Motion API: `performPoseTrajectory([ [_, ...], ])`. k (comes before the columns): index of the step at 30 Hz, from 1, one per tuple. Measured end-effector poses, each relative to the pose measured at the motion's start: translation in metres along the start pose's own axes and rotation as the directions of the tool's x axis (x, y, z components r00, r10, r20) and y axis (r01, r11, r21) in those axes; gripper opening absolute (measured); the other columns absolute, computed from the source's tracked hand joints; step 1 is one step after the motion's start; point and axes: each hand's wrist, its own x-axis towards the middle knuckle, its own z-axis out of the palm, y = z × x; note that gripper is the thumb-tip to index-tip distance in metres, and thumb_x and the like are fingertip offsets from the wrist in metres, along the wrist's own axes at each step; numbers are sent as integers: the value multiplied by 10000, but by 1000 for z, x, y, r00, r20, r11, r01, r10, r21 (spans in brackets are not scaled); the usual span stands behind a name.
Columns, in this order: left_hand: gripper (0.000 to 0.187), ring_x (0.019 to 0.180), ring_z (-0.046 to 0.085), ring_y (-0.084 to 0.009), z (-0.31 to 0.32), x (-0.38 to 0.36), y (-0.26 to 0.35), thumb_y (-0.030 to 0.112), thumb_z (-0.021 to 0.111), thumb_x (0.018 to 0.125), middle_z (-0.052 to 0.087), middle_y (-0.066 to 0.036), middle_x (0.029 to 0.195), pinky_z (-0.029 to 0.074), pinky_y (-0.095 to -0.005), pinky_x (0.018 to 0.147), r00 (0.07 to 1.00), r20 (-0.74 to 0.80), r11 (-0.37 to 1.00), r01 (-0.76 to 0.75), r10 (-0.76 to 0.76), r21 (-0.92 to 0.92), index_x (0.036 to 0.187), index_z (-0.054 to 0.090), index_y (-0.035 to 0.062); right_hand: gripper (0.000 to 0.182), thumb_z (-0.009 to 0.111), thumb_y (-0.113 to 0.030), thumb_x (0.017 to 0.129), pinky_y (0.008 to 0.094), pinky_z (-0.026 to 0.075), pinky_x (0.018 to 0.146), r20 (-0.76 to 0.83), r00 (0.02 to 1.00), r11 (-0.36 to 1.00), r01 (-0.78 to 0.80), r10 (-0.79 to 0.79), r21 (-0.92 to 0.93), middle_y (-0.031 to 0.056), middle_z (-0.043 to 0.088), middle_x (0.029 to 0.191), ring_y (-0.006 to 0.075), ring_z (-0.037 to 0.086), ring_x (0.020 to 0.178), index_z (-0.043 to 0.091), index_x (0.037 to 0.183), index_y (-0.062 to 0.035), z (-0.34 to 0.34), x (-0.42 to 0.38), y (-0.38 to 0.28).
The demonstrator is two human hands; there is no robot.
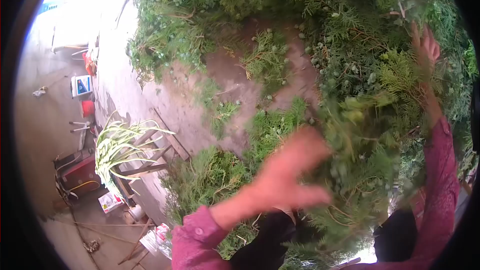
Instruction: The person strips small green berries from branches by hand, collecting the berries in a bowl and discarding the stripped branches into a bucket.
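Observation:
My left hand (287,172), blurred by motion, is above leafy evergreen branches (350,155) in the lower middle. Its thumb stands well apart from the fingers, and I see nothing in it. Farther off at the right, my right hand (426,47) reaches into the green foliage with fingers stretched out. A yellowish-green sprig (400,72) is close beside it. Small pale-green cones (352,67) dot many of the twigs. Loose sprigs (265,55) lie on the brown ground between the heaps.
On the left, a bunch of long green stalks (117,152) rests on a wooden frame (172,142). A white-and-blue bucket (81,85), a red container (87,108) and a red box (80,175) stand beyond. My dark-clad knees (265,242) are below.

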Motion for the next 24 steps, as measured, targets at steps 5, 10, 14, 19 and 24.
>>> performPoseTrajectory([
  [5,680,1177,417,-281,-88,-28,-224,458,626,748,457,-190,1244,351,-373,952,195,-827,636,736,-527,-232,1232,451,14,755,456,58,832,293,390,845,-61,998,1000,-18,18,4,-49,402,1311,107,470,1104,176,1381,-378,-13,2,-5],
  [10,733,1170,426,-307,-65,-5,-262,444,648,716,462,-202,1239,349,-393,968,197,-636,489,811,-746,-322,1251,428,-7,721,475,3,832,293,390,863,102,990,945,121,-94,-302,-29,401,1310,125,450,1130,189,1378,-372,-11,1,-1],
  [14,351,932,539,-295,13,52,-153,11,576,656,569,-147,980,434,-399,843,758,-587,862,471,-285,189,1006,591,44,729,488,-9,824,285,396,855,91,995,986,64,-51,-154,-29,394,1317,128,442,1140,184,1380,-369,-16,4,-3],
  [19,424,1021,469,-349,113,32,-28,58,565,723,490,-218,1031,374,-407,921,958,58,959,282,-281,-10,1123,463,-36,694,487,-16,836,269,411,821,-107,994,993,-1,14,116,-25,401,1317,133,474,1107,214,1379,-350,-25,4,-5],
  [24,395,1062,457,-348,96,36,23,71,524,732,499,-203,1056,342,-435,954,962,270,976,28,31,-214,1117,492,-14,653,451,-33,869,268,407,824,27,998,990,57,-54,-128,-18,405,1316,132,467,1125,196,1388,-336,-22,6,-4],
])
